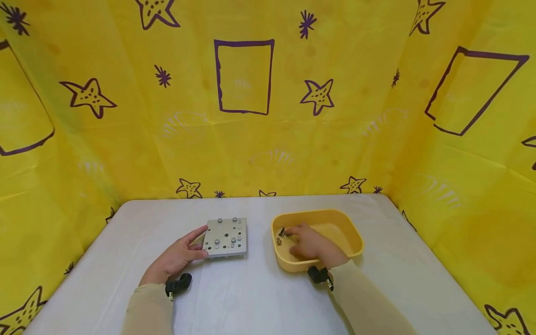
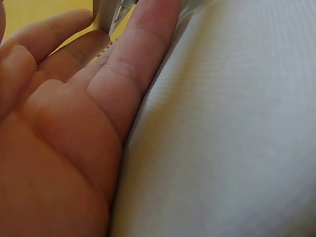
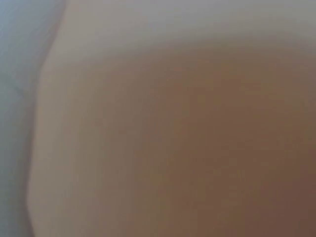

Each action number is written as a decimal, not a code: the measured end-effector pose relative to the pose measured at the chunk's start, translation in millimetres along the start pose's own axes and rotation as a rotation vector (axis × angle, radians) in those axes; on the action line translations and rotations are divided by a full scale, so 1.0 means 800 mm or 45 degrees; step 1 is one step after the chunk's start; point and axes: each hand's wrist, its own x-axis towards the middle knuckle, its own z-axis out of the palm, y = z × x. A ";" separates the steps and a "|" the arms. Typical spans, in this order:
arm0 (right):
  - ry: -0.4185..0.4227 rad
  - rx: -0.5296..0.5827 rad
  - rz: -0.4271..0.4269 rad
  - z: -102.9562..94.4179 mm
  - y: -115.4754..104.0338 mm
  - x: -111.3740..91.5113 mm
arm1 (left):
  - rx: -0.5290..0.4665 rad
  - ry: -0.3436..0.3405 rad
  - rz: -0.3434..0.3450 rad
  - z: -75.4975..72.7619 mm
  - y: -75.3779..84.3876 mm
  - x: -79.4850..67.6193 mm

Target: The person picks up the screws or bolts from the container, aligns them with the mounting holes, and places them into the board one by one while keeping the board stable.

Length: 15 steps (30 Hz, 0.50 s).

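A square, silver metal plate (image 1: 226, 236) with holes and several screws standing in its top is on the white table, left of centre. My left hand (image 1: 177, 256) grips the plate at its left side, with the thumb at the near corner and a finger at the far corner. In the left wrist view, the plate's edge (image 2: 104, 15) shows beyond the fingers. My right hand (image 1: 311, 243) reaches into a yellow plastic bin (image 1: 293, 266), its fingers spread beside a few small screws (image 1: 279, 241). The right wrist view is a blur of skin.
The white table (image 1: 234, 298) carries the plate on the left and the bin on the right. Yellow cloth (image 1: 251, 139) printed with purple stars and squares closes off the back and both sides. Black wrist cameras (image 1: 179, 284) sit on both wrists.
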 end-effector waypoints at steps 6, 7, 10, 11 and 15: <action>0.069 -0.059 -0.016 0.003 0.004 0.004 | -0.015 -0.004 -0.006 0.000 0.000 0.000; 0.078 -0.073 -0.015 0.004 0.004 0.004 | -0.006 -0.006 -0.005 0.000 0.000 0.000; 0.102 -0.122 -0.018 0.004 0.003 0.004 | 0.004 -0.002 -0.008 0.000 0.001 -0.001; 0.110 -0.131 -0.019 0.004 0.003 0.004 | 0.013 -0.008 -0.002 0.000 0.001 -0.002; 0.125 -0.190 -0.014 0.002 -0.003 0.003 | 0.010 -0.005 -0.003 0.001 0.005 -0.003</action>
